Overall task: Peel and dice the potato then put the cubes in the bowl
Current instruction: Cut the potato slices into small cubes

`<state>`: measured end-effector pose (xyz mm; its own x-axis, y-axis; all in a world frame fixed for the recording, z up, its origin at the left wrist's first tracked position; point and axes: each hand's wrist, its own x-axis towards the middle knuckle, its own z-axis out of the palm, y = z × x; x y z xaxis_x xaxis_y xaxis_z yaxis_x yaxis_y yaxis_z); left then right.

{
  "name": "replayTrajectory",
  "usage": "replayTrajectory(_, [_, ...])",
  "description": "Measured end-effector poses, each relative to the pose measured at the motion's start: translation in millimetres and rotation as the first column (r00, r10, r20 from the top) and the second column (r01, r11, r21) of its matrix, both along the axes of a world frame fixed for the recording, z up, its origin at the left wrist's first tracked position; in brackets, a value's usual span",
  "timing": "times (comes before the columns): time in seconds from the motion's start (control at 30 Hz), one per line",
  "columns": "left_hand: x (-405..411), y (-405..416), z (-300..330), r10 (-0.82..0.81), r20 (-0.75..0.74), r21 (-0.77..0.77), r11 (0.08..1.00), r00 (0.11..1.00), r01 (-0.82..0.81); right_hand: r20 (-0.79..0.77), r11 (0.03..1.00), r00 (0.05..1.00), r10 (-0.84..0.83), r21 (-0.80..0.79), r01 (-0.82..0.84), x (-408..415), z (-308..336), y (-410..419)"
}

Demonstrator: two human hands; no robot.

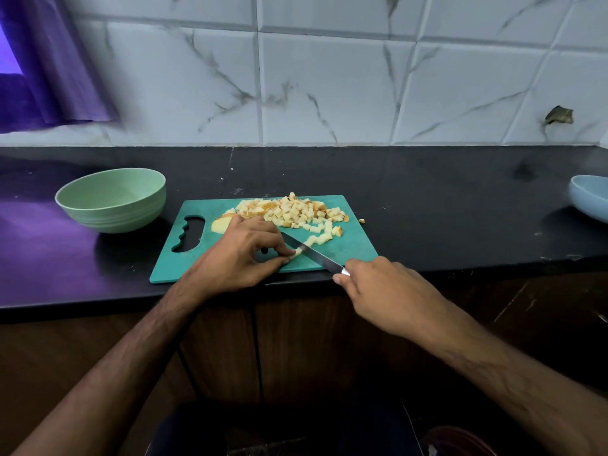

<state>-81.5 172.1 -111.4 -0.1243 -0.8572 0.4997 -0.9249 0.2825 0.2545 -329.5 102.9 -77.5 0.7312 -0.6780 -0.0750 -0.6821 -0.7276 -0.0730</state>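
Knife (312, 253) gripped, left hand (243, 255) pinching potato strip (297, 252)

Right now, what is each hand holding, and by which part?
Right hand grips the knife by its handle. Left hand pinches the potato strip at its near end.

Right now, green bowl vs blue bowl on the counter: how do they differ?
The green bowl stands left of the cutting board, close to its handle end; the blue bowl sits far right, well apart from the board. The green bowl is fully in view, deep, with ribbed sides; the blue bowl is cut off by the frame edge and looks shallower. Shared: both stand upright on the dark counter, and neither shows any potato cubes inside.
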Motion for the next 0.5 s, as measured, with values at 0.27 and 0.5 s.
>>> replayTrajectory(0.27, [-0.2,-1.5,-0.9,-0.003,-0.002,-0.022,1.000,1.000,0.003,-0.010,1.000,1.000,0.022,-0.012,-0.022,-8.2,2.5,5.3])
replayTrajectory(0.5, [1.0,-1.2,-1.1,0.011,0.016,-0.030,0.999,1.000,-0.010,0.002,0.999,0.999,0.039,-0.037,-0.039,4.3,0.1,1.5])
